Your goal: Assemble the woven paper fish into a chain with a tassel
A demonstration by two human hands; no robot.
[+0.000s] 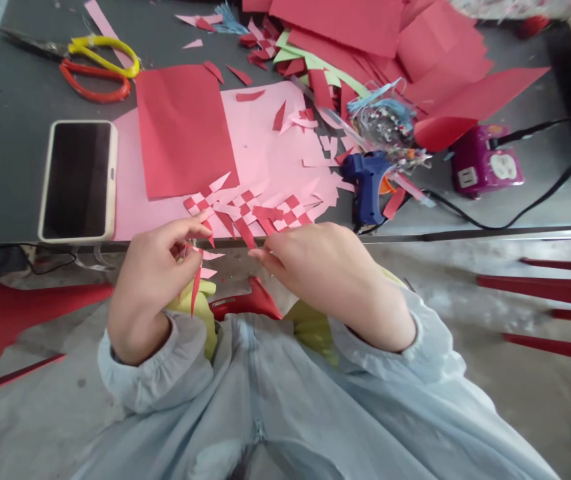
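A woven piece of red and pink paper strips (250, 212) lies at the near edge of the grey table (10, 127), on a pink sheet (265, 140). My left hand (153, 280) is closed, pinching loose strip ends at the weave's left side; a red strip hangs down from it. My right hand (325, 273) is closed too, its fingertips pinching a red strip at the weave's lower middle. Both wrists wear light blue sleeves.
A phone (79, 180) lies at the left; red and yellow scissors (90, 63) behind it. A red sheet (183, 130) lies on the pink one. A blue glue gun (368, 187), a purple socket block (485, 163), cables, piled red paper (415, 47) at the right. Red stools (5, 320) below.
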